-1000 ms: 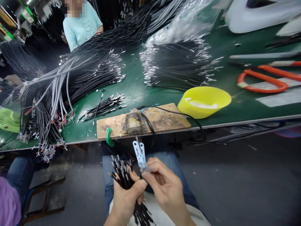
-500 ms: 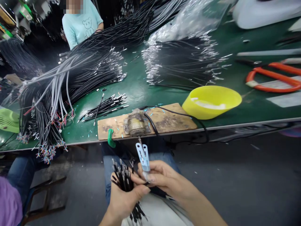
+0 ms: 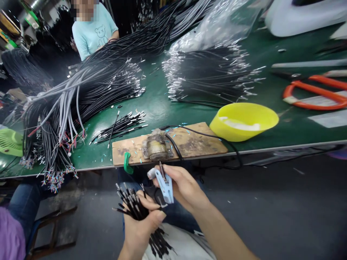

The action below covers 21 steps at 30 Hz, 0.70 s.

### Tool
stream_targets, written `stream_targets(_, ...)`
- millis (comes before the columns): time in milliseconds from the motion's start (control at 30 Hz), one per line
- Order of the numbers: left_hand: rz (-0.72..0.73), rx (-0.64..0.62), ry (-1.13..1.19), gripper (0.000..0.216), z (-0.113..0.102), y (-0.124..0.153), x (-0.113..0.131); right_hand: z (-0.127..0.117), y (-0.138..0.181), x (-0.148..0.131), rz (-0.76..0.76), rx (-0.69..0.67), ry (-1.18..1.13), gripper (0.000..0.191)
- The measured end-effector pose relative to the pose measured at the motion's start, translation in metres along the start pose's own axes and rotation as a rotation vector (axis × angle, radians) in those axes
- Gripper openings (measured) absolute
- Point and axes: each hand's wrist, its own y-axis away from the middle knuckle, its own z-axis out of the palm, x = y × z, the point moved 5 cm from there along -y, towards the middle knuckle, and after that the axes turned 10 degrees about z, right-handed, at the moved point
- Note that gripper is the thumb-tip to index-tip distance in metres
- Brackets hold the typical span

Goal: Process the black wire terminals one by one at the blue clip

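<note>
My left hand (image 3: 141, 225) is closed around a bundle of short black cables (image 3: 132, 204) with stripped, silvery ends, held below the table edge. To its right, my right hand (image 3: 187, 186) is closed on a light blue clothes peg (image 3: 166, 189). One of its fingertips, wrapped in white, presses the peg's upper left side. The peg sits at a thin metal shaft (image 3: 162, 170) that sticks out from a grimy cylindrical device (image 3: 156, 147). A short dark cable lies by the peg's lower end, partly hidden by my fingers.
The device sits on a wooden board (image 3: 189, 141) with a green clamp (image 3: 127, 163) at the table edge. Short cables (image 3: 121, 126) lie behind it. Larger cable bundles (image 3: 206, 74) lie farther back. To the right are a yellow container (image 3: 244, 122) and orange-handled scissors (image 3: 314, 95). A person (image 3: 93, 30) is opposite.
My right hand has moved up from the peg's lower end to its upper part, and the peg has tilted. My left hand with the cable bundle has shifted slightly left.
</note>
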Motion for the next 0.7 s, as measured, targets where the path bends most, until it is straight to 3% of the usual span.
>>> stream_targets(100, -0.036, -0.055, -0.015, 0.017, 0.004, -0.001, 0.001, 0.004, -0.002, 0.017, 0.107, -0.162, -0.176, 0.055)
stream_targets(200, -0.028, -0.064, -0.008, 0.016, 0.008, -0.001, -0.001, 0.015, -0.003, 0.017, 0.091, -0.250, -0.272, 0.057)
stream_targets(433, -0.014, -0.021, 0.036, 0.021, 0.012, 0.000, -0.006, 0.022, 0.002, 0.004, 0.037, -0.106, -0.332, 0.047)
stream_targets(700, -0.074, -0.086, 0.004, 0.019, 0.016, -0.001, -0.009, 0.023, 0.001, 0.014, 0.108, -0.184, -0.297, 0.057)
